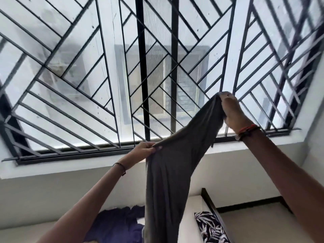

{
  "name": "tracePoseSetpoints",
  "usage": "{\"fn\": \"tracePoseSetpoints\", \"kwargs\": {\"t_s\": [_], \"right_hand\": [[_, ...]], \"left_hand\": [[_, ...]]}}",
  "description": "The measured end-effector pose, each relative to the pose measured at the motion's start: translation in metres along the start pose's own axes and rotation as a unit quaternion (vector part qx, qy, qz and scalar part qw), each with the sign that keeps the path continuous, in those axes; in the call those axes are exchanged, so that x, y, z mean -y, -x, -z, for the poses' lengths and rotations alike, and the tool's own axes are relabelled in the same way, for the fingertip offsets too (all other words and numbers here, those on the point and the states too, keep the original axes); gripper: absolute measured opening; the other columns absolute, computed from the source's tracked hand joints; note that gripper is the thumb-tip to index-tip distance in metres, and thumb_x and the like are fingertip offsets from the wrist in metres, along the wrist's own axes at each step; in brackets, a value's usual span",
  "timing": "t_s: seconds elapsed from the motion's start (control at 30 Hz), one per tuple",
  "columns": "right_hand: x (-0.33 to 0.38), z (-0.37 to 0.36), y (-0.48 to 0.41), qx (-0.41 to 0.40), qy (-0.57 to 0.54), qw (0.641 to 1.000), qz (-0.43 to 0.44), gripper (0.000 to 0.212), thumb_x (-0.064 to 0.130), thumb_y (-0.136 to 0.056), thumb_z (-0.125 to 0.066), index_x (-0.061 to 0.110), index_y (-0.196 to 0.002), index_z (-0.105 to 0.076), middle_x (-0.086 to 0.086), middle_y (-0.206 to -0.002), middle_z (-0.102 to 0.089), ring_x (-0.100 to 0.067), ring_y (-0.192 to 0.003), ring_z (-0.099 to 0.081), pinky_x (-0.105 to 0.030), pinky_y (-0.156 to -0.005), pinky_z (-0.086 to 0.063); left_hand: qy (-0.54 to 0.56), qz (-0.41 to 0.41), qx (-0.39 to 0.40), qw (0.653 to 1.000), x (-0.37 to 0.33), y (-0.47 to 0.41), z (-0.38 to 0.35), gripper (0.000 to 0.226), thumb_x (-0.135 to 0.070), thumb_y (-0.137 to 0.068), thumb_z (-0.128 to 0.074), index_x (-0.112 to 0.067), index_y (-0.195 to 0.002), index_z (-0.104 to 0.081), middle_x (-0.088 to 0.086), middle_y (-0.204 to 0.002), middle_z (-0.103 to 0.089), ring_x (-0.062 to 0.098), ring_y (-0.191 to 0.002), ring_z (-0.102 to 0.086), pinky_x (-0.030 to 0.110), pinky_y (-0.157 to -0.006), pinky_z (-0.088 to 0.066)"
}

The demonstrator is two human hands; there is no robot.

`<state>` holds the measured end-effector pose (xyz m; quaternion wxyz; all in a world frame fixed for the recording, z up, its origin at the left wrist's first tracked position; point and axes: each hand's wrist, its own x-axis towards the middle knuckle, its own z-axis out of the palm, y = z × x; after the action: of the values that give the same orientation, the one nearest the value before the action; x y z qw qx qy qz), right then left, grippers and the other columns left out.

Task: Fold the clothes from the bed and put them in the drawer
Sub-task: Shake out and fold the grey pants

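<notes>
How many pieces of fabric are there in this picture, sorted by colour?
Grey: 1, the grey garment, gripped by the left hand and the right hand.
Purple: 1, the purple garment lying below.
Black-and-white leaf print: 1, the leaf-print piece at lower right.
Total: 3.

Nothing in this view can be read: no writing, label, brand, number or sign. The grey garment (168, 172) is plain cloth. The black-and-white cloth (210, 227) carries a leaf print, not letters.
</notes>
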<state>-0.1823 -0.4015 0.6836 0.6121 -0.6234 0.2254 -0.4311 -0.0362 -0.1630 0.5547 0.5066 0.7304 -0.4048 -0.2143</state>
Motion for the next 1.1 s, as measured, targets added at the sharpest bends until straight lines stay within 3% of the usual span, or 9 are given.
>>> {"fn": "tracePoseSetpoints", "kwargs": {"t_s": [0.13, 0.27, 0.37, 0.47, 0.73, 0.83, 0.9, 1.0, 1.1], "right_hand": [[0.037, -0.017, 0.007, 0.070, -0.019, 0.996, -0.046, 0.027, 0.017, -0.094, -0.049, 0.016, -0.068, -0.054, 0.001, -0.051, -0.056, -0.010, -0.041, -0.053, -0.017, -0.044, -0.043], [0.058, -0.039, 0.018, 0.144, -0.003, 0.989, -0.043, 0.026, 0.016, -0.094, -0.051, 0.017, -0.068, -0.053, 0.004, -0.043, -0.056, -0.007, -0.038, -0.053, -0.015, -0.042, -0.044], [0.066, -0.058, 0.031, 0.195, 0.007, 0.981, -0.020, 0.027, 0.015, -0.095, -0.051, 0.017, -0.069, -0.053, 0.005, -0.043, -0.056, -0.007, -0.037, -0.054, -0.015, -0.041, -0.045], [0.068, -0.076, 0.041, 0.232, -0.005, 0.973, -0.010, 0.028, 0.012, -0.096, -0.050, 0.015, -0.068, -0.052, 0.004, -0.043, -0.055, -0.007, -0.038, -0.053, -0.017, -0.044, -0.043], [0.039, -0.065, 0.053, 0.222, 0.031, 0.973, 0.047, 0.015, 0.031, -0.093, -0.057, 0.019, -0.084, -0.055, 0.005, -0.070, -0.059, -0.004, -0.059, -0.056, -0.017, -0.049, -0.043], [0.004, -0.043, 0.064, 0.225, 0.054, 0.972, 0.047, 0.036, 0.046, -0.082, -0.067, 0.020, -0.103, -0.053, -0.002, -0.091, -0.063, -0.011, -0.077, -0.057, -0.024, -0.061, -0.044], [-0.024, -0.025, 0.074, 0.260, 0.082, 0.962, 0.028, 0.048, 0.049, -0.076, -0.069, 0.018, -0.111, -0.056, -0.004, -0.102, -0.066, -0.013, -0.089, -0.062, -0.027, -0.073, -0.049], [-0.061, -0.001, 0.089, 0.359, 0.094, 0.928, -0.042, 0.024, 0.031, -0.090, -0.062, 0.016, -0.108, -0.064, 0.002, -0.100, -0.071, -0.011, -0.093, -0.066, -0.023, -0.075, -0.054], [-0.081, 0.008, 0.093, 0.340, 0.089, 0.935, -0.049, 0.010, 0.022, -0.090, -0.063, 0.017, -0.096, -0.069, 0.000, -0.092, -0.071, -0.010, -0.082, -0.067, -0.024, -0.072, -0.053]], "left_hand": [[-0.016, -0.001, 0.059, 0.998, -0.022, 0.010, 0.006, 0.007, -0.019, -0.092, -0.060, -0.019, -0.093, -0.067, -0.017, -0.076, -0.066, -0.005, -0.077, -0.060, 0.013, -0.069, -0.046], [-0.015, -0.026, 0.049, 0.998, -0.049, 0.016, 0.007, 0.043, -0.040, -0.085, -0.064, -0.017, -0.121, -0.060, 0.003, -0.118, -0.066, 0.016, -0.112, -0.060, 0.043, -0.098, -0.045], [0.014, -0.079, 0.052, 0.995, -0.080, 0.015, -0.005, 0.058, -0.043, -0.084, -0.064, -0.020, -0.134, -0.047, -0.003, -0.124, -0.063, 0.008, -0.115, -0.058, 0.027, -0.085, -0.050], [0.006, -0.114, 0.076, 0.991, -0.105, 0.009, -0.026, 0.036, -0.020, -0.089, -0.064, -0.010, -0.123, -0.057, -0.004, -0.112, -0.067, 0.000, -0.100, -0.063, 0.011, -0.077, -0.047], [0.063, -0.107, -0.113, 0.986, -0.111, -0.019, -0.049, 0.021, -0.015, -0.086, -0.068, -0.008, -0.106, -0.067, 0.000, -0.089, -0.068, -0.001, -0.074, -0.061, 0.015, -0.073, -0.051], [0.096, -0.117, -0.129, 0.980, -0.111, -0.023, -0.048, 0.015, 0.006, -0.085, -0.058, -0.003, -0.096, -0.063, -0.008, -0.074, -0.059, -0.011, -0.053, -0.055, 0.010, -0.062, -0.046], [0.107, -0.134, -0.134, 0.976, -0.111, -0.024, -0.045, 0.026, 0.007, -0.076, -0.056, -0.009, -0.095, -0.060, -0.011, -0.076, -0.061, -0.013, -0.057, -0.056, 0.013, -0.068, -0.046], [0.065, -0.153, -0.138, 0.976, -0.120, -0.023, -0.044, 0.036, 0.013, -0.086, -0.049, -0.006, -0.116, -0.055, -0.004, -0.090, -0.059, -0.008, -0.070, -0.057, 0.008, -0.070, -0.044], [0.045, -0.135, -0.155, 0.978, -0.127, -0.028, -0.038, 0.025, 0.002, -0.094, -0.049, 0.003, -0.117, -0.059, 0.006, -0.100, -0.056, 0.007, -0.079, -0.053, 0.013, -0.071, -0.045]]}}
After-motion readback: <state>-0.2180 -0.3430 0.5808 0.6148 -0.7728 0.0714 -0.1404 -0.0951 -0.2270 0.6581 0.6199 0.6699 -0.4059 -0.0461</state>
